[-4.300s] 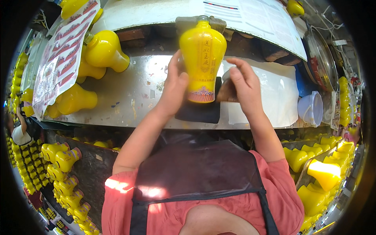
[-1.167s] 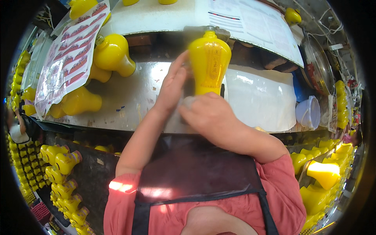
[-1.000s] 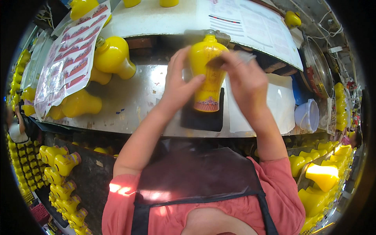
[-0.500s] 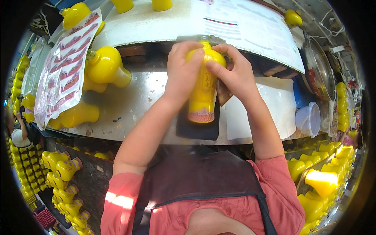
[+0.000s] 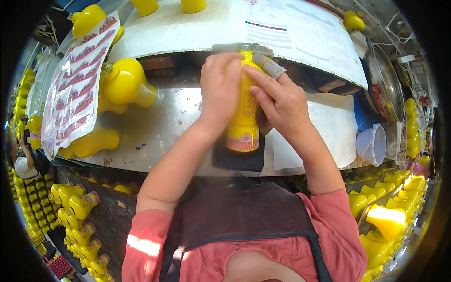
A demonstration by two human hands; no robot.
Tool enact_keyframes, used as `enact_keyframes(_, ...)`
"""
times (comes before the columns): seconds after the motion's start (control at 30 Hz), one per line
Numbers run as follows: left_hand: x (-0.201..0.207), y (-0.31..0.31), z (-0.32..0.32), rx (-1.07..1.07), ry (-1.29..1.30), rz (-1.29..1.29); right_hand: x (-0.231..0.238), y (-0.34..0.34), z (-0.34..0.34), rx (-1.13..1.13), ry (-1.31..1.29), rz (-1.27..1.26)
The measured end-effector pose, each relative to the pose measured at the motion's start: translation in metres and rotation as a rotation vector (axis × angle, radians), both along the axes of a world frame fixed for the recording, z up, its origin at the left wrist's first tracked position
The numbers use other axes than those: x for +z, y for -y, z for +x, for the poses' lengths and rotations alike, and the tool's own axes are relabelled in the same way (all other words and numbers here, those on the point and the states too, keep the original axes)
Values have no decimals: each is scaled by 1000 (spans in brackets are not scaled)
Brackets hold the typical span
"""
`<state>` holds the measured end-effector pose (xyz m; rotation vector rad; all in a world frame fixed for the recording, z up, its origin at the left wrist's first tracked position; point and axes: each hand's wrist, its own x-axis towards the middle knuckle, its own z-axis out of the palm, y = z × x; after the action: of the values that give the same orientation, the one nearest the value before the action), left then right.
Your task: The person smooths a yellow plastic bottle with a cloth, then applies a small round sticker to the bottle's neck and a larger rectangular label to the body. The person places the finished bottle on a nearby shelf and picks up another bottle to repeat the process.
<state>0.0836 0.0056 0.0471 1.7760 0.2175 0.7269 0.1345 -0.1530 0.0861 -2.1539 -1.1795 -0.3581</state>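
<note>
A glossy yellow bottle [image 5: 243, 117] lies between my hands, its narrow neck pointing away from me. Dark lettering runs down its front, and a pink and purple printed band circles its near end. My left hand [image 5: 219, 87] is closed around the bottle's left side near the shoulder. From the right, my right hand [image 5: 286, 101] grips it, thumb and a fingertip against the surface. A grey knit finger cover [image 5: 274, 68] is on my raised right index finger. A dark pad [image 5: 237, 162] lies under the bottle's near end. Something brown beside the bottle is mostly hidden by my right hand.
Printed decal sheets [image 5: 77, 89] lean over more yellow bottles [image 5: 124, 81] at left. A white paper sheet [image 5: 314, 136] and a small white bucket [image 5: 371, 143] are at right. A white board [image 5: 188, 30] spans the back. Several bottles fill racks [image 5: 383, 192] on both sides.
My right index finger has lifted off the bottle's shoulder, showing its grey cover. My right hand has shifted, with another fingertip now on the bottle. My left hand keeps its hold.
</note>
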Motion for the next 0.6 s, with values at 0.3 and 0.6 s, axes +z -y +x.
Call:
enact_keyframes(0.3,-1,1,0,-8,76,-210,8,2,-2,-59,-1,-66)
enact_keyframes(0.6,13,-3,2,30,-29,131,15,1,-4,-85,266,-215)
